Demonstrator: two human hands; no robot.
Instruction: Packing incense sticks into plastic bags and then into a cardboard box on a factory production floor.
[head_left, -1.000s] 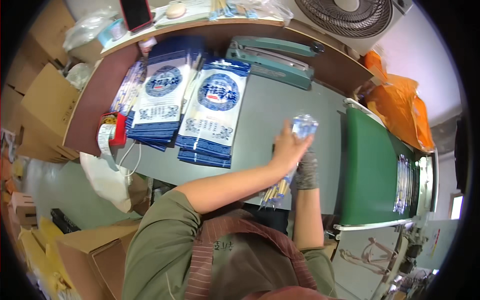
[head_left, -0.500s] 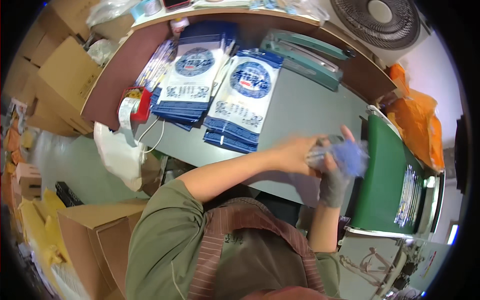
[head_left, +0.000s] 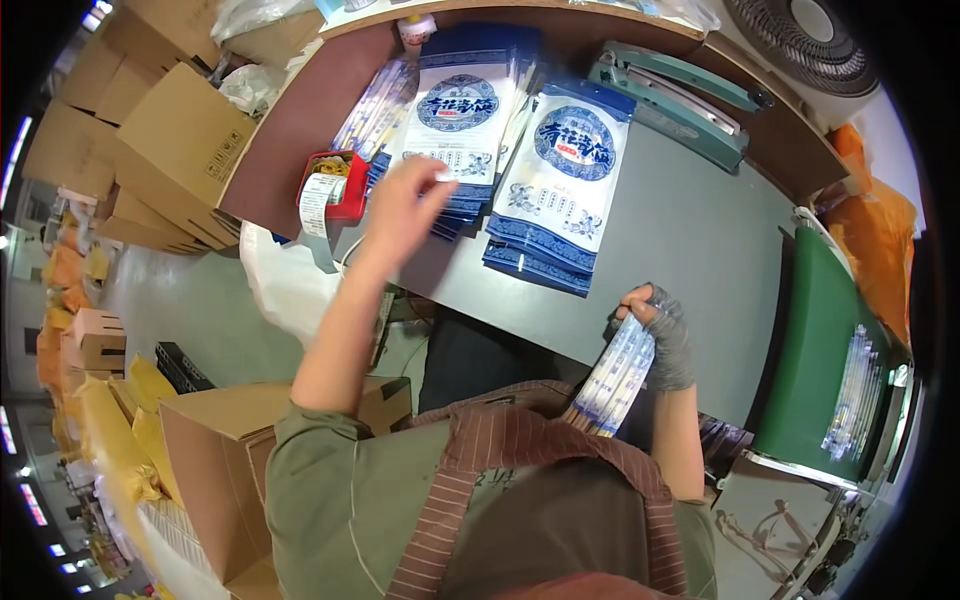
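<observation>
My right hand [head_left: 655,320], in a grey fingerless wrap, grips one end of a bundle of thin wrapped chopsticks [head_left: 615,385] in blue and white sleeves. The bundle slants down toward my apron at the table's near edge. Over the lower part of the left stack of blue and white printed bags [head_left: 457,105] is my left hand [head_left: 405,210], fingers drawn together. A small white spot shows at its fingertips; what it is I cannot make out. A second stack of printed bags [head_left: 565,150] lies to the right, between my hands.
A red box [head_left: 350,195] with a label roll stands left, beside more wrapped chopsticks [head_left: 378,110]. A long green sealing machine [head_left: 680,105] sits at the back. Chopsticks [head_left: 855,395] lie on a green surface [head_left: 810,350] at right. A cardboard box [head_left: 215,480] stands lower left.
Both hands were together at the right around a blurred bluish bundle. My left hand has let go and moved left to the bags; my right hand has lowered with the chopsticks. The view has shifted.
</observation>
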